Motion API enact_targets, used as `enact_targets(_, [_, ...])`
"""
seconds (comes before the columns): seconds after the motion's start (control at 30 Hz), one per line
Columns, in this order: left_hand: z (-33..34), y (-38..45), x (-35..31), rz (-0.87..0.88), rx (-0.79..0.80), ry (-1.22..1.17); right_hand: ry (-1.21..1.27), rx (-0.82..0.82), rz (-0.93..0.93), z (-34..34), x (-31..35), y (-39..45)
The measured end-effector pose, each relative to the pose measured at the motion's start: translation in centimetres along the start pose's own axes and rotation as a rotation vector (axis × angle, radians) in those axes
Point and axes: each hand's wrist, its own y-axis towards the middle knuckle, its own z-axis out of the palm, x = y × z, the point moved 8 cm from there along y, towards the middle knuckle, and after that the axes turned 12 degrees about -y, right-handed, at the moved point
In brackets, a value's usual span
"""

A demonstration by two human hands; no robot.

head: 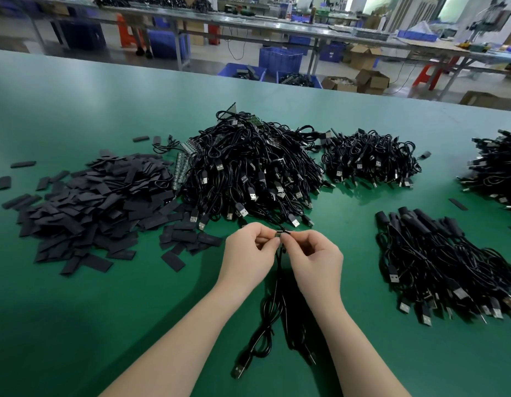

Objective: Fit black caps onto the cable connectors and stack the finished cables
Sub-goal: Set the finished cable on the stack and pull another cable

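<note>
My left hand (248, 253) and my right hand (314, 256) meet at the table's middle front and pinch the small connector end (282, 232) of a black cable between their fingertips. That cable (265, 319) hangs down between my forearms, and its USB plug (239, 369) lies on the mat. A heap of flat black caps (99, 202) spreads to the left. Beyond my hands rises a big pile of uncapped black USB cables (248, 170). At the right lies a stack of capped cables (448, 265).
The green table mat (76, 310) stretches all around. A smaller cable pile (368, 159) sits at the back right, and another (494, 167) reaches the right edge. Loose caps (458, 204) lie scattered. Workbenches, blue crates (280, 58) and cartons stand behind the table.
</note>
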Motion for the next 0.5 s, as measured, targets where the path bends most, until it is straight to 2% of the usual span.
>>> enact_targets(0.13, [-0.2, 0.1, 0.2, -0.013, 0.006, -0.025, 0.061, -0.032, 0.052, -0.6, -0.5, 0.1])
enact_targets(0.33, [-0.9, 0.3, 0.5, 0.013, -0.008, 0.061, 0.319, -0.165, 0.101, -3.1, -0.3, 0.2])
enact_targets(0.5, [-0.2, 0.1, 0.0, 0.072, 0.046, 0.155, 0.530, -0.044, 0.079, -2.3, 1.0, 0.5])
